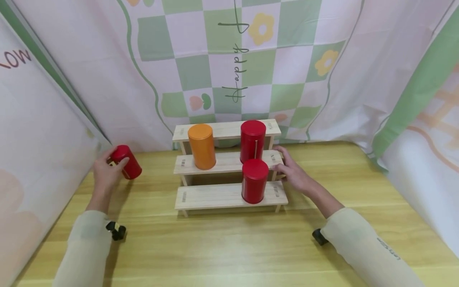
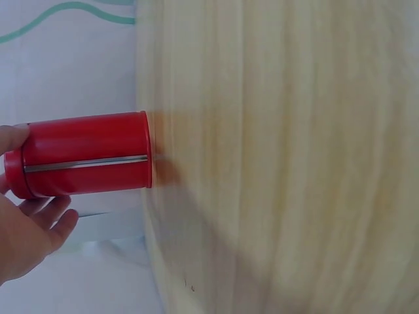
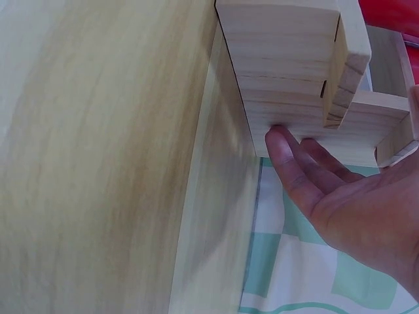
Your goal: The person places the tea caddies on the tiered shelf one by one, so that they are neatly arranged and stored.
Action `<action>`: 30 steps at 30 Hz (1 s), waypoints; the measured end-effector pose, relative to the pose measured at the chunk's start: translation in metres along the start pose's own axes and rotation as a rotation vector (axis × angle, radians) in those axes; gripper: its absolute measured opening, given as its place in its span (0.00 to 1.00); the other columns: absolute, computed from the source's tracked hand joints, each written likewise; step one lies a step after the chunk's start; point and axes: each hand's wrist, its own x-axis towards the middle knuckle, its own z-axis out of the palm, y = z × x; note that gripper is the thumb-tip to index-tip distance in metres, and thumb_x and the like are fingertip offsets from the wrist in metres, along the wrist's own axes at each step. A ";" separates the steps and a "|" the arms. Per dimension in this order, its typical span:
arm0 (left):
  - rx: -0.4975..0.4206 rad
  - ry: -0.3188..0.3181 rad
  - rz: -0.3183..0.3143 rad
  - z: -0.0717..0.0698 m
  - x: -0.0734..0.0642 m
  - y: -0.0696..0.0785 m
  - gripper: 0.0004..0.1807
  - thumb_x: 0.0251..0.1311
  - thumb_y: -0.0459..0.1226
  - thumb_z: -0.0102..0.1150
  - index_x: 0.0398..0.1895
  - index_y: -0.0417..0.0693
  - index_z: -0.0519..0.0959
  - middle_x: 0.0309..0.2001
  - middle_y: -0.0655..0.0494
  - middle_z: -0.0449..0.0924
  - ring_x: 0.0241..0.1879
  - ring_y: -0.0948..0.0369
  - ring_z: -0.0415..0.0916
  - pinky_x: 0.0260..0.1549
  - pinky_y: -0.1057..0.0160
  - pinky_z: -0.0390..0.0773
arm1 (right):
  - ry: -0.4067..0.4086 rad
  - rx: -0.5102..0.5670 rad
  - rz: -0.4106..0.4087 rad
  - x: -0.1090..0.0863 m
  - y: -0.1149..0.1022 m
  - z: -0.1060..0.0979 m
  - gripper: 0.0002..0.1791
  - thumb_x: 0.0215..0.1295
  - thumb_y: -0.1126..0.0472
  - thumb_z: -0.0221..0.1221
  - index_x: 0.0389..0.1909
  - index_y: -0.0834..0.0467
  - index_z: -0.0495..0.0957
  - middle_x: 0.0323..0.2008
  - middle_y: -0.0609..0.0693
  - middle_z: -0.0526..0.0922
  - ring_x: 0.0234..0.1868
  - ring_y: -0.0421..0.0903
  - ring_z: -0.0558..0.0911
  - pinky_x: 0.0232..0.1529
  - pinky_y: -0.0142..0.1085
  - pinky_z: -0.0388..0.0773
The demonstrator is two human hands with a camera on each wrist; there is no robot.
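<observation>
My left hand (image 1: 107,169) grips a red canister (image 1: 132,164) near its lidded top, at the left of the table. In the left wrist view a silvery stripe runs along the canister (image 2: 91,157); its base is at or just above the tabletop. My right hand (image 1: 295,173) holds the right end of a three-step wooden shelf (image 1: 211,196). In the right wrist view, fingers (image 3: 294,170) touch its side panel. An orange canister (image 1: 202,149) and a red canister (image 1: 252,141) stand on the middle step. Another red canister (image 1: 254,183) is on the bottom step, at the right.
The wood-grain table (image 1: 222,247) extends in front of the shelf and to both sides. A checked, flowered cloth (image 1: 226,67) hangs behind it. More cloth (image 1: 39,119) hangs along the left side. Dark devices (image 1: 116,231) are strapped at both wrists.
</observation>
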 end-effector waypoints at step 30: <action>-0.123 -0.002 0.026 -0.004 -0.006 0.007 0.31 0.62 0.35 0.73 0.67 0.39 0.75 0.48 0.68 0.73 0.47 0.72 0.73 0.42 0.80 0.76 | -0.004 -0.010 0.007 0.000 0.000 -0.001 0.37 0.75 0.57 0.47 0.80 0.54 0.43 0.58 0.67 0.71 0.47 0.57 0.74 0.40 0.44 0.75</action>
